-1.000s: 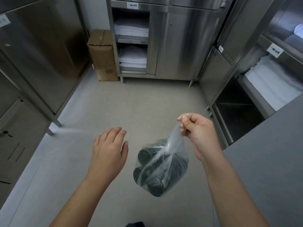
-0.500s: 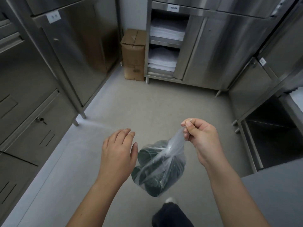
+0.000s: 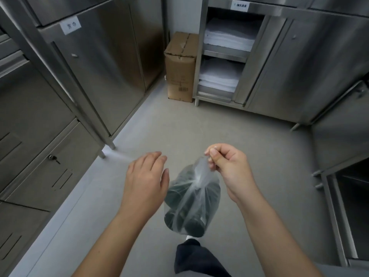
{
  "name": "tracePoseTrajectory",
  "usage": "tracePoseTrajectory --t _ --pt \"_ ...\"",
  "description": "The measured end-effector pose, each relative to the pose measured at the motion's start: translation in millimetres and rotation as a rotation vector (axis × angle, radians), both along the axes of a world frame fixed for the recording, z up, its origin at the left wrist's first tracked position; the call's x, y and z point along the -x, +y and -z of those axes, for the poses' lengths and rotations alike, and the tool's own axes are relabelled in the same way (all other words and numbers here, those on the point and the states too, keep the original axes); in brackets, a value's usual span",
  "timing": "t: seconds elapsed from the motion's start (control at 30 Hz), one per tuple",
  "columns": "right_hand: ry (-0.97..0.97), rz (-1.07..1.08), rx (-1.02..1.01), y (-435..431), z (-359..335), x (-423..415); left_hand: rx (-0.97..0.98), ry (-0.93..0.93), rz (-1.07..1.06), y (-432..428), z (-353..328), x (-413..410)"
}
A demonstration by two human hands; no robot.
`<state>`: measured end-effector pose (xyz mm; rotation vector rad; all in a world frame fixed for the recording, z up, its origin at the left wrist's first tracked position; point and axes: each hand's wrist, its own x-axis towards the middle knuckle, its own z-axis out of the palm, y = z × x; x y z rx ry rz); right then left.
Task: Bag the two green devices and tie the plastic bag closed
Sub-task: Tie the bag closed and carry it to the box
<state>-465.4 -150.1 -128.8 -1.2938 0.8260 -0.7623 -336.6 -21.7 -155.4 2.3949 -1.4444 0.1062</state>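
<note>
Just right of the frame's centre, the right hand (image 3: 229, 168) pinches the gathered neck of a clear plastic bag (image 3: 191, 198) between thumb and fingertips, so the bag hangs freely in the air below it, above the grey floor (image 3: 199, 126). Through the film show the two green devices (image 3: 187, 208), dark and rounded, stacked close together at the bottom of the bag; their details are too blurred to tell. The left hand (image 3: 145, 180) hovers just beside the bag on its left, fingers loosely extended and holding nothing, palm turned downward. Below the bag, at the lower centre, a dark trouser leg (image 3: 193, 256) shows. Steel cabinets (image 3: 103, 62) line the upper left and right, a cardboard box (image 3: 180, 64) stands on the floor in the upper centre, and folded white linens (image 3: 227, 37) fill the open shelves beside it.
</note>
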Motion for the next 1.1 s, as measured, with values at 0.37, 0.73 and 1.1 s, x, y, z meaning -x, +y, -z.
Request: tracePoseTrajectory --t 0.37,0.73,1.1 --pt "0.062 0.042 0.021 -141.5 7.2 -58.9 -0.024 0.023 -0.047 -110.4 7.4 -71.0" --pt "0.095 0.14 -0.033 -256.8 20.8 -205.5 -0.024 0.146 0.026 -236.8 42.7 -236.0" --pt "0.037 0.106 0.011 -380.7 -2.3 -348.2 -0.041 0.118 0.031 -358.5 29.8 -396.7"
